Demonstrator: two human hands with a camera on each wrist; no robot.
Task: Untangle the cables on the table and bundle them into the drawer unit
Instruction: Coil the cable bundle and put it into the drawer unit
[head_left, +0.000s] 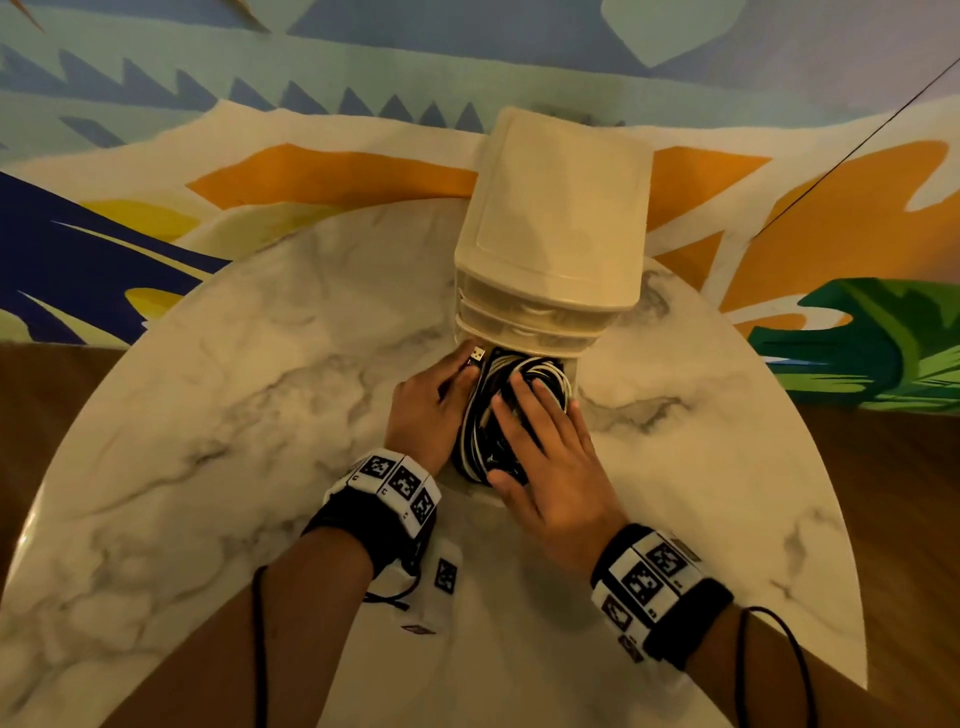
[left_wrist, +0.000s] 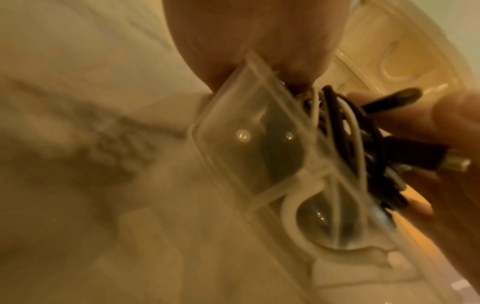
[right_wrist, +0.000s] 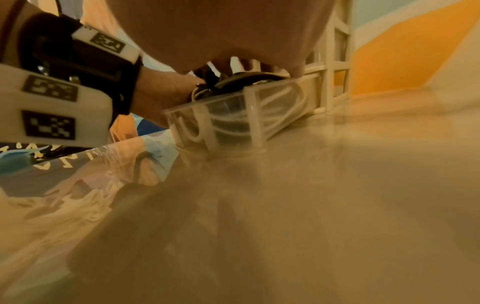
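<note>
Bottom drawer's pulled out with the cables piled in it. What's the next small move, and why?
Probably tuck the USB plug down into the bottom drawer with the left hand. The right hand lies flat on the cables, which rise above the drawer's rim, and the plug pokes out at the left edge next to the drawer unit. It could catch on closing.

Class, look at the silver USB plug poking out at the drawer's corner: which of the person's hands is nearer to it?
Left. The left hand has its fingertips right beside the USB plug; the right hand rests on the cables, farther away.
</note>
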